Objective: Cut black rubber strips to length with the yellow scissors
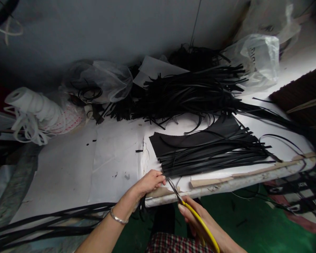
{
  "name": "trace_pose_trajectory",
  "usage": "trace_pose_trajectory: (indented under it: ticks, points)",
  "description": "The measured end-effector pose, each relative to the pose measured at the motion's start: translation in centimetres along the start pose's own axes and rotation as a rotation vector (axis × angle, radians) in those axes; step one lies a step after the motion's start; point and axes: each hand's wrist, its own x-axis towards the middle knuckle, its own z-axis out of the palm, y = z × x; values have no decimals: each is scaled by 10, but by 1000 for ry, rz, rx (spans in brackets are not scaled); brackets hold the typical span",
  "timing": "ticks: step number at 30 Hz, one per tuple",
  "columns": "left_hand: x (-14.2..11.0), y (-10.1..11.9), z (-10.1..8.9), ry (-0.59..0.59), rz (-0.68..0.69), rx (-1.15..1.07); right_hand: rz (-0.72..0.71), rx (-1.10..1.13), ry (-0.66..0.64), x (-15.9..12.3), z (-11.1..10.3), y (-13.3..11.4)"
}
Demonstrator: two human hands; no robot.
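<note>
My right hand is closed around yellow-handled scissors, whose blades point up-left toward the table's front edge. My left hand, a silver bangle on its wrist, pinches the near ends of thin black strips at the blade tips. The strips fan out to the right across the white table from a flat black sheet lying just behind them.
A big heap of black strips lies at the back, with clear plastic bags and a white tape roll at left. More black strips hang off the front left. Green floor lies below the table edge.
</note>
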Motion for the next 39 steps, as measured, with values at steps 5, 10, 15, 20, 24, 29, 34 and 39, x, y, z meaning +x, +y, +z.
trace_pose_trajectory:
  ticks: [5,10,15,20,24,29,34,39]
  points:
    - [-3,1,3,-52,-13,-19,-34,-2,-22,3,2,1]
    - [-8,2,5,-89,-4,-34,-72,-51,15,19,11,-3]
    - [-11,4,2,-115,6,-52,-162,-130,38,26,17,-9]
    - [-12,5,-2,-138,9,-62,-303,-204,88,23,22,-18]
    - [-10,3,-5,-157,5,-74,-328,-156,91,26,24,-15]
    - [-7,-1,-9,-191,-9,-90,-346,-151,110,34,22,-5]
    - [-4,-1,-12,-214,-16,-101,-316,-155,138,35,20,-5]
    - [-3,-1,-12,-203,-43,-101,-294,-192,151,41,17,-4]
